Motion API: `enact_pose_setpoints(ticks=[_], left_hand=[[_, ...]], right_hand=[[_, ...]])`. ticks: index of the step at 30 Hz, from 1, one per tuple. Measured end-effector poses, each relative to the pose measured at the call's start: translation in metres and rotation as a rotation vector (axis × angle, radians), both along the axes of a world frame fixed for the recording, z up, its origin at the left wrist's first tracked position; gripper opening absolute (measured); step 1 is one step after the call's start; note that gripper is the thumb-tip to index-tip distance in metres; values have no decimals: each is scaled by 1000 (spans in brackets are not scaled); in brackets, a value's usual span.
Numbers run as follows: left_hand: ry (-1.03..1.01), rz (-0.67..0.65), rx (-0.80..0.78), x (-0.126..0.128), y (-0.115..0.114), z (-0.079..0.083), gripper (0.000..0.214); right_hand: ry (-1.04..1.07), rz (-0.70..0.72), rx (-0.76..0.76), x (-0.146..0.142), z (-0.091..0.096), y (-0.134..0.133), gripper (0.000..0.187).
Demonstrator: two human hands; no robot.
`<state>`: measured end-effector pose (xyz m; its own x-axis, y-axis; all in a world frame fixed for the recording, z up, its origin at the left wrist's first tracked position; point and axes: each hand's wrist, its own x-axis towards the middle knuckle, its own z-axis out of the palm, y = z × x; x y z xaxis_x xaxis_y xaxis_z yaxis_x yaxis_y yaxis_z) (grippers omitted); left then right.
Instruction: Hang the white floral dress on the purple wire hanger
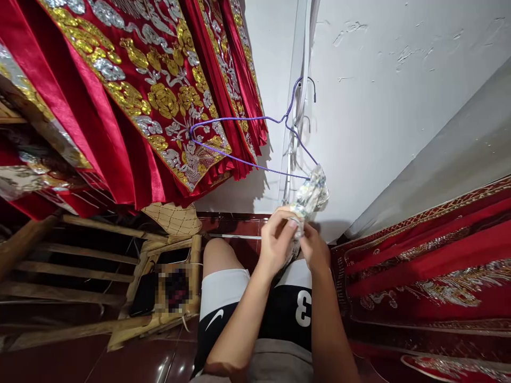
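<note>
Grey shirt [283, 363] hem and black-and-white shorts [279, 308] with a "3" nearest camera, person's knees apart. Left hand [276, 236] and right hand [313, 246] close together above the lap, both pinching a pale floral cloth [313, 194], left thumb on top; right fingertips partly hidden by it. Cloth bunched, upper end on the lower right corner of a purple hanger [286, 116], lower end dropping between the hands. Hanger is up by its hook at a white strip [300, 48] with dark hooks, against a white wall [371, 122]. Upper left: red garments [167, 90], gold and silver sequin embroidery, partly behind the hanger. Right: red embroidered fabric [423, 276]. Lower left: wooden slatted seat [195, 260], blurred patch over its items. Dark red tiled floor [151, 361] below.
</note>
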<state>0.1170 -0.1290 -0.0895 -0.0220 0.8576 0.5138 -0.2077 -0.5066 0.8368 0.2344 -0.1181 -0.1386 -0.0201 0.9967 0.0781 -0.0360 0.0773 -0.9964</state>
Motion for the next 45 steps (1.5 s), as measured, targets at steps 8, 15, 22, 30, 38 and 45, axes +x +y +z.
enact_pose_setpoints(ticks=[8,15,22,30,38,45], left_hand=[[488,-251,-65,-37,20,-14,38],[1042,-339,-152,-101,16,-26,40],[1666,-65,-96,-133,37,-3,26],[1549,277,130,-153,79,27,29],[1104,234,373,-120,106,94,20],[924,536,416,-96,143,94,13]], right_hand=[[232,345,-32,11,19,-7,48],[-308,101,198,31,75,40,27],[-442,-242,407,31,75,139,36],[-599,-256,323,86,83,125,14],[-582,-47,246,79,103,84,9],[-503,-5,328,72,101,76,7]])
